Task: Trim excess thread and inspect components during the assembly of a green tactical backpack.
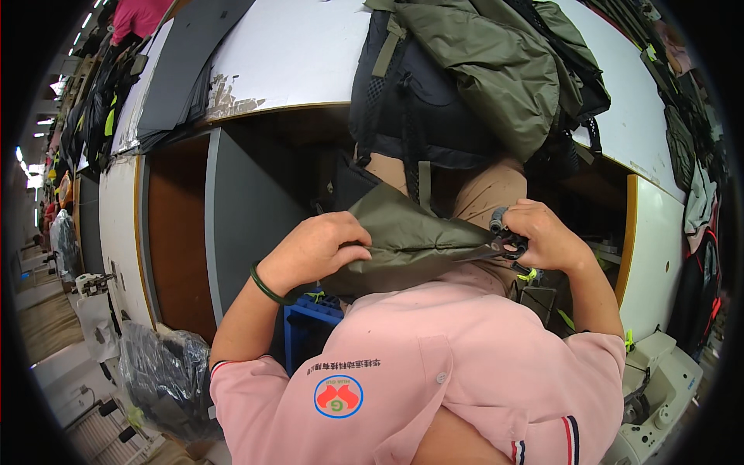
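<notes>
An olive-green piece of fabric (411,252) lies across my lap, folded and creased along its middle. My left hand (314,246), with a dark green bangle on its wrist, pinches the fabric's left edge between thumb and fingers. At the other end, my right hand (546,232) is closed around the dark handles of a pair of scissors (508,242). Their blades point left and lie against the right end of the fabric. Just beyond my hands, an olive and black backpack (496,77) hangs over the table edge, its straps dangling toward my knees.
The white tabletop (294,54) has a chipped front edge and carries dark grey sheets (182,70) at the left. Under it stands a grey panel (219,232). A blue plastic frame (304,325) is by my left side, a sewing machine (663,380) at the lower right.
</notes>
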A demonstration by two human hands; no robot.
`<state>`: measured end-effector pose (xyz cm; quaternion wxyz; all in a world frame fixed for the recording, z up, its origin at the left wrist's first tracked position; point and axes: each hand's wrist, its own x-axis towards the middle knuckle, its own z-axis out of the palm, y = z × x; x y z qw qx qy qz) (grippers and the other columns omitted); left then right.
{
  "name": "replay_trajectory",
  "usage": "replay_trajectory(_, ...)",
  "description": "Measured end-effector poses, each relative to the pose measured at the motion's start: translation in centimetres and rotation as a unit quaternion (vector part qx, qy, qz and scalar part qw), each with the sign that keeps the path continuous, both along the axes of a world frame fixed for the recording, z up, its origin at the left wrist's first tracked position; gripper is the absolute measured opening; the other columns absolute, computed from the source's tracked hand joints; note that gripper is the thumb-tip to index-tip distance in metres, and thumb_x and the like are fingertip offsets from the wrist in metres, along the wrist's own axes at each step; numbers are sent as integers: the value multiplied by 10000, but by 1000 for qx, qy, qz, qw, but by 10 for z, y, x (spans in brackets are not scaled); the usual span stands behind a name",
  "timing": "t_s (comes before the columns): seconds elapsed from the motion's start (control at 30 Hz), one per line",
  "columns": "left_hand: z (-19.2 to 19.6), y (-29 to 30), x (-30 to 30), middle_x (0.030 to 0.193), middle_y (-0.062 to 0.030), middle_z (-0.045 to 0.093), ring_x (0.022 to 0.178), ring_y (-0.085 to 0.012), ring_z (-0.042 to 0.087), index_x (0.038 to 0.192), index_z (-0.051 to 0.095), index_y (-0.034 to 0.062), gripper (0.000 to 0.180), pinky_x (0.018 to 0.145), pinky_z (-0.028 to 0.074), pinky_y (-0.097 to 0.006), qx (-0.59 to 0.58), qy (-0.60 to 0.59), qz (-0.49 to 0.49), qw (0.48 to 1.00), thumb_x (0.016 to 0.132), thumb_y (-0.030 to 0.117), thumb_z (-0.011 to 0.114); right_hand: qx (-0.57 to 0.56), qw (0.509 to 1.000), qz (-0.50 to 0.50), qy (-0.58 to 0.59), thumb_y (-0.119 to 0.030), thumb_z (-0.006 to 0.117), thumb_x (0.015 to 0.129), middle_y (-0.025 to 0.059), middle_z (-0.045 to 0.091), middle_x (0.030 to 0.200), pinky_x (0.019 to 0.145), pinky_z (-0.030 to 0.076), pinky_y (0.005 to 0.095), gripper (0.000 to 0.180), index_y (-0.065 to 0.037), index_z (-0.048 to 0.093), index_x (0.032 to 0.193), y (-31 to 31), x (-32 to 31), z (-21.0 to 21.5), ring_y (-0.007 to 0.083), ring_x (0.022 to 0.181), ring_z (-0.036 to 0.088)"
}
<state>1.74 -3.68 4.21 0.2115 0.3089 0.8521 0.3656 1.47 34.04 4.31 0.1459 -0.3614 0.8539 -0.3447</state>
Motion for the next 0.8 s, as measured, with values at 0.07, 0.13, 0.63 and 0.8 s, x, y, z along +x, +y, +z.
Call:
replay_trajectory(0.07,1,1,0,883,-112,666,840,-300,640,932,705,34,146,731,517,-361,16,-32,-24,999,871,166,718,1,1000,-3,1,-55,703,589,120,460,649,644,382,387,292,-47,427,685,1,1,0,345,642,473)
replay_trajectory(0.13,0,5,-1,881,-117,668,833,-303,641,926,708,29,170,724,516,-362,-34,-80,-34,996,869,188,729,6,1000,-3,4,-81,723,648,112,482,651,647,395,390,272,-49,458,698,2,0,3,339,650,500)
replay_trajectory(0.63,14,11,18,1100,-133,655,1018,-311,647,1002,636,24,199,877,529,-376,20,-176,-152,972,816,90,667,2,1000,-17,9,-89,720,679,103,530,689,669,416,383,233,-44,501,741,12,4,8,328,679,529)
replay_trajectory(0.8,10,15,35,1004,-112,662,938,-320,640,896,628,35,135,848,531,-396,-81,10,-82,993,771,54,676,5,1000,-12,13,-88,722,655,110,531,699,675,421,387,239,-41,507,748,12,4,7,333,694,526)
